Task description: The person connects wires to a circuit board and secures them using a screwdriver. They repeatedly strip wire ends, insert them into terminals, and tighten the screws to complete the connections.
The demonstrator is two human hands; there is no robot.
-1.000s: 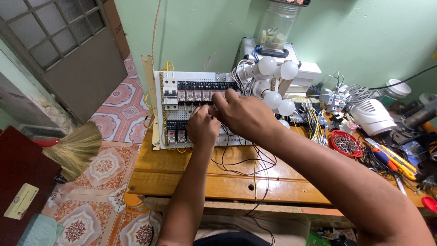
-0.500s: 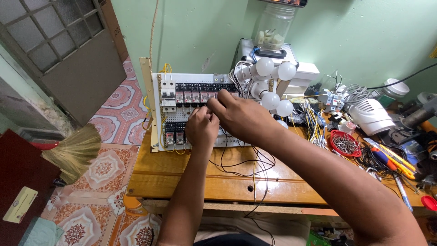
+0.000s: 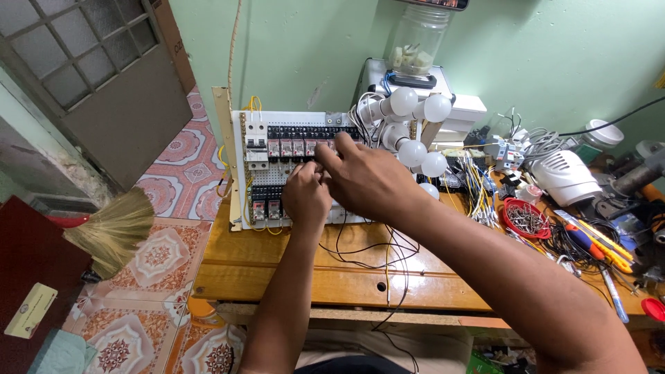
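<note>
Wooden bench: 1 panel, 2 hands, 5 bulbs.

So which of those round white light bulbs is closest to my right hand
The lower-left round white bulb in the cluster, just right of your right hand. The other bulbs sit higher or farther right.

**Two bare hands close together, fingers pinched**

Both forearms reach forward and converge. The left hand sits lower, knuckles up, its fingers curled in tight and pinched at the tips. The right hand lies just beside it and slightly above, arm crossing in from the right at a slant, back of the hand upward, thumb and forefinger stretched towards the left hand's fingertips.
</note>
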